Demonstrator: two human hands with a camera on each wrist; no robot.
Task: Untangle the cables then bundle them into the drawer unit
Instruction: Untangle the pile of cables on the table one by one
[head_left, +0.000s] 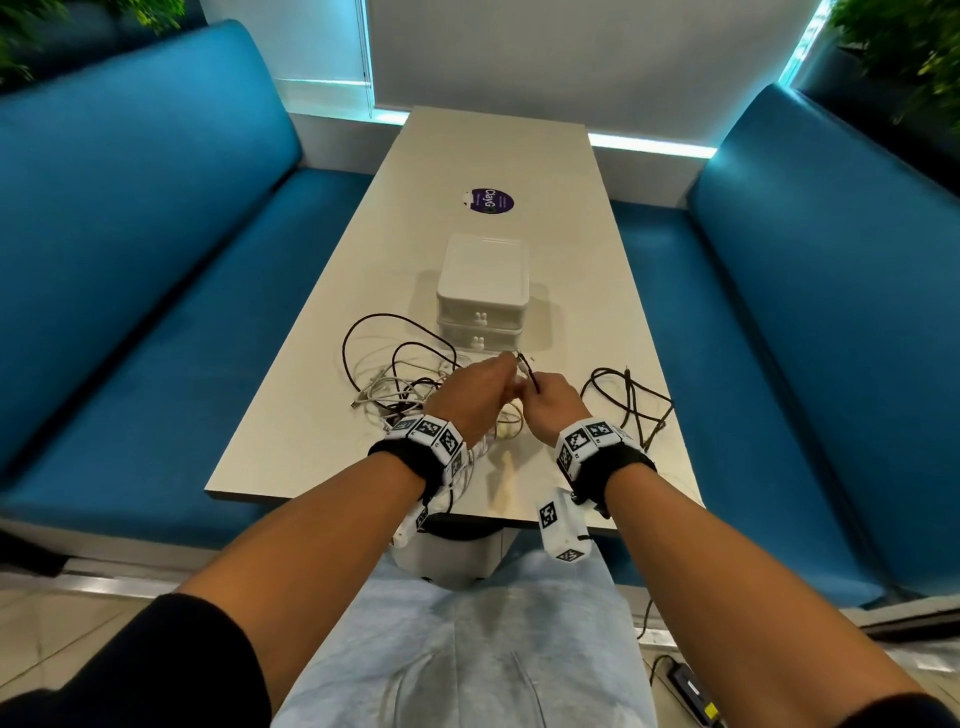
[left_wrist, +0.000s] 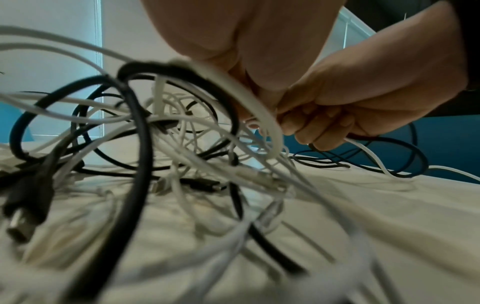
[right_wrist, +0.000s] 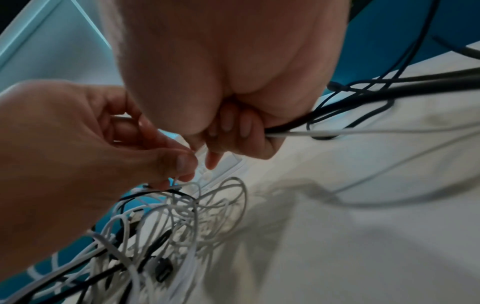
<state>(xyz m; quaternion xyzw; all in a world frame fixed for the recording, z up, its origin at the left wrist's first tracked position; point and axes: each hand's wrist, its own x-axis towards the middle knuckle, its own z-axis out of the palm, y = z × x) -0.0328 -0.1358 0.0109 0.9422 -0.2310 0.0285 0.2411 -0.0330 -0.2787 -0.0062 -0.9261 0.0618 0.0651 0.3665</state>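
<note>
A tangle of white and black cables (head_left: 400, 387) lies on the table just in front of the white two-drawer unit (head_left: 483, 296), whose drawers are closed. My left hand (head_left: 501, 371) hovers over the tangle's right side and pinches a thin white cable (right_wrist: 182, 185) between thumb and fingertips. My right hand (head_left: 535, 389), close beside it, has its fingers (right_wrist: 246, 131) curled round a black cable (right_wrist: 337, 109) and a white cable (right_wrist: 324, 133). The black cable's plug end (head_left: 524, 364) sticks up from the fist. In the left wrist view the tangle (left_wrist: 155, 133) fills the foreground.
Loops of a black cable (head_left: 634, 400) lie on the beige table (head_left: 571, 260) to the right of my hands. A round purple sticker (head_left: 487, 200) is further back. Blue sofas (head_left: 156, 260) flank the table on both sides.
</note>
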